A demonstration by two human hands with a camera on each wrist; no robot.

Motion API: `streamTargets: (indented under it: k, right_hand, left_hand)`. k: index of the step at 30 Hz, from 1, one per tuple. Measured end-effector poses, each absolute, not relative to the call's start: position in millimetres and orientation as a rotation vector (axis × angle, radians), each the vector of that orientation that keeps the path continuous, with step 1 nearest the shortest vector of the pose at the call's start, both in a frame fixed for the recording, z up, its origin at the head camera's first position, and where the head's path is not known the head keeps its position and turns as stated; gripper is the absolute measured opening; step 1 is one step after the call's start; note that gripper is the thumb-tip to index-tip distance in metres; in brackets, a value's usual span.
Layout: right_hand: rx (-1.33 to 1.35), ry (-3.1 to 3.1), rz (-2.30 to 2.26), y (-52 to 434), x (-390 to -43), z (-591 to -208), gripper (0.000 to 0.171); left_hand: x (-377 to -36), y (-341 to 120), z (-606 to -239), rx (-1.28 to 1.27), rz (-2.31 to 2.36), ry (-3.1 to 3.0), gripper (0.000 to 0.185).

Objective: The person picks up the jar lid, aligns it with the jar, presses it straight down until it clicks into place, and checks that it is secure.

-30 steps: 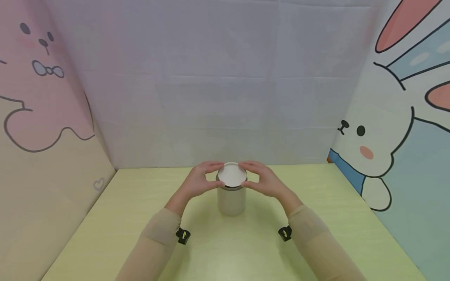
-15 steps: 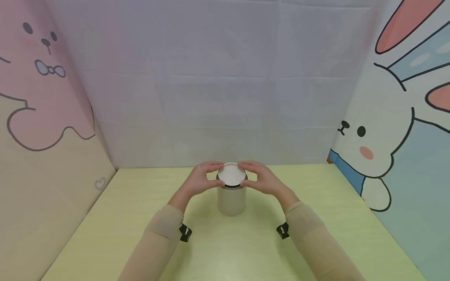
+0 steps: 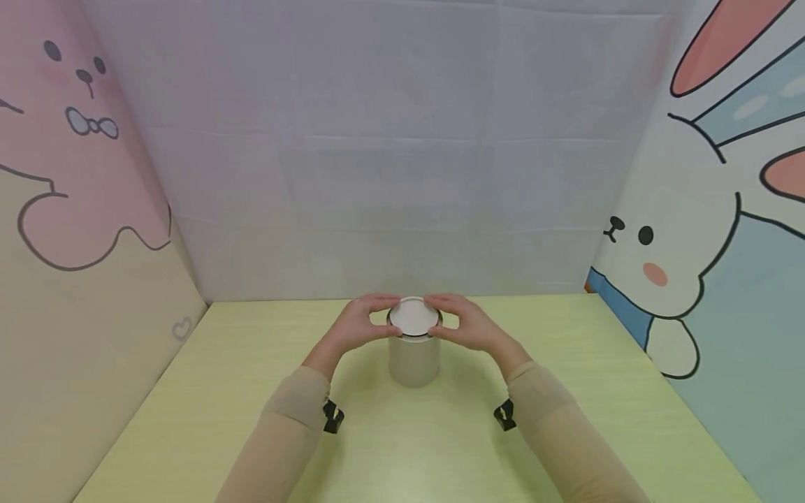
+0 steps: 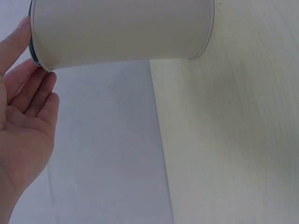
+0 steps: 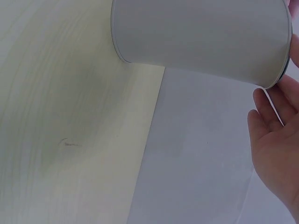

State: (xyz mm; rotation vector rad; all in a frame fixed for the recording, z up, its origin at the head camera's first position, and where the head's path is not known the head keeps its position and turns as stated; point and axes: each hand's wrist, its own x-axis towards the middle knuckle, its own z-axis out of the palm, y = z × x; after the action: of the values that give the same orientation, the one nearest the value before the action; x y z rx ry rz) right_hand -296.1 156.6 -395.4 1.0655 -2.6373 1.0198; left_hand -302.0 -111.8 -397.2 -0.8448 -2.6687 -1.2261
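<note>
A pale cylindrical canister (image 3: 414, 363) stands upright near the back of the table. On its mouth sits a round white lid (image 3: 414, 316), with a thin dark line along its front edge. My left hand (image 3: 353, 325) holds the lid's left side, thumb at the front and fingers at the back. The right hand (image 3: 470, 324) holds the opposite side in the same way. In the left wrist view, fingers (image 4: 35, 88) reach the canister's dark-edged top end; the right wrist view shows fingers (image 5: 268, 112) at that end too. The lid's top is hidden from both wrist views.
The light yellow-green table (image 3: 415, 454) extends in front of and beside the canister. A pale cloth wall (image 3: 390, 175) rises behind its back edge. Side panels with a pink cartoon animal (image 3: 94, 195) and a white rabbit (image 3: 679, 265) flank the table.
The lid has sunk slightly onto the canister, and the dark and grey band beneath it has narrowed. Both hands moved down a little with it. The canister has stayed in place.
</note>
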Motion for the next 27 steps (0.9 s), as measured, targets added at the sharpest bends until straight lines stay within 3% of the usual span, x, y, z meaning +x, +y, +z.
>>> streamTargets:
  k: [27]
  right_hand:
    - [1.081,-2.676,1.115,164,-292,-397,0.060]
  left_hand:
    - [-290,-108,-387,-0.768,-1.395,-2.764,0.059]
